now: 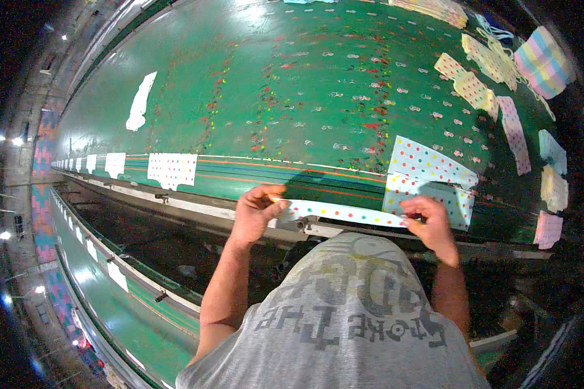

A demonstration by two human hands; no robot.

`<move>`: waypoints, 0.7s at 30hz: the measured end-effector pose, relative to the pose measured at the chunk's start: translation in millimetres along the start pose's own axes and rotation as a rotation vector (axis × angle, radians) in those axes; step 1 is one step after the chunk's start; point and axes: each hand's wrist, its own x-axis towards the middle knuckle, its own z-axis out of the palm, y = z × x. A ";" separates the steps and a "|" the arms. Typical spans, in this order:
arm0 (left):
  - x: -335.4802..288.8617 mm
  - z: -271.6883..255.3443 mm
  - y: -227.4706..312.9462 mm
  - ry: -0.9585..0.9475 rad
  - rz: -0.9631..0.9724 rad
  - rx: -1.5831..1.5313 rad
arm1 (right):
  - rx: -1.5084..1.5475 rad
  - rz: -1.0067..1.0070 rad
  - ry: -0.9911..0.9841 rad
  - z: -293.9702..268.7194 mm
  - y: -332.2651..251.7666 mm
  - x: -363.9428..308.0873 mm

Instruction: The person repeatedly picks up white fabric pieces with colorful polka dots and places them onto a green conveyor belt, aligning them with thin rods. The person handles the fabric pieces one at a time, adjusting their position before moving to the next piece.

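Note:
A white strip of fabric with coloured polka dots (344, 212) is stretched between my hands, above the near edge of the green table. My left hand (261, 209) pinches its left end between thumb and fingers. At the other end my right hand (428, 222) grips the fabric, in front of a dotted piece lying on the table. Two pale dotted fabric pieces (428, 161) lie there, partly hidden by the right hand. Further left along the table edge, a dotted fabric piece (172, 168) lies flat.
The long green table (240, 78) carries paint specks and printed marks. A white piece (143, 100) lies at its left. Piles of dotted fabric (477, 87) and a striped pastel cloth (545, 61) lie at the right. A second green table (156, 311) runs at lower left.

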 end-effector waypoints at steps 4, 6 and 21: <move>10.7 -50.3 -4.7 0.169 -0.022 0.076 | -0.217 -0.120 -0.031 51.1 -2.8 42.1; 31.1 -59.4 -10.8 0.218 -0.024 0.105 | -0.202 -0.050 -0.013 70.1 5.1 65.4; 104.2 -73.3 -35.5 0.184 0.143 0.638 | -0.393 0.060 0.420 146.6 10.3 89.2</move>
